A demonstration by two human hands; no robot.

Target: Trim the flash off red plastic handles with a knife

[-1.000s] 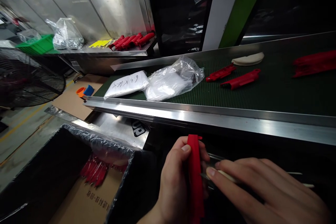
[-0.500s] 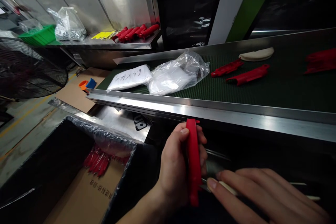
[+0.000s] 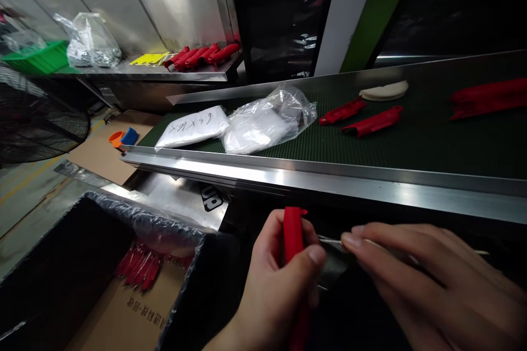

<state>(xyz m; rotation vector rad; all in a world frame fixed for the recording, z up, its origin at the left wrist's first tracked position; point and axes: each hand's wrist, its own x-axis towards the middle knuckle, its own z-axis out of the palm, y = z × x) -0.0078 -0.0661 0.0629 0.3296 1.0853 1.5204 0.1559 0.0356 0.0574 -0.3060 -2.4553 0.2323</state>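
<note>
My left hand [image 3: 267, 288] is closed around a long red plastic part [image 3: 292, 233], held nearly upright below the conveyor edge. Its thumb crosses the front of the part and hides the middle. To the right, my right hand [image 3: 432, 279] pinches a slim tool [image 3: 330, 240] with a thin metal tip and what looks like a pale handle. The tip points left at the upper side of the red part; whether it touches is hidden behind the fingers. Two smaller red plastic pieces [image 3: 373, 122] and a curved cream-coloured piece [image 3: 385, 91] lie on the green belt [image 3: 415, 148].
White packets [image 3: 193, 126] in clear plastic rest on the belt's left. A lined box [image 3: 201, 238] at lower left holds bagged red parts [image 3: 140, 266]. Several red parts [image 3: 201, 56] sit on the metal shelf behind. A fan [image 3: 41, 115] stands far left.
The left thumb has moved over the front of the red part, which sits lower. My right hand and tool have risen from the part's lower end towards its top. The view has shifted slightly.
</note>
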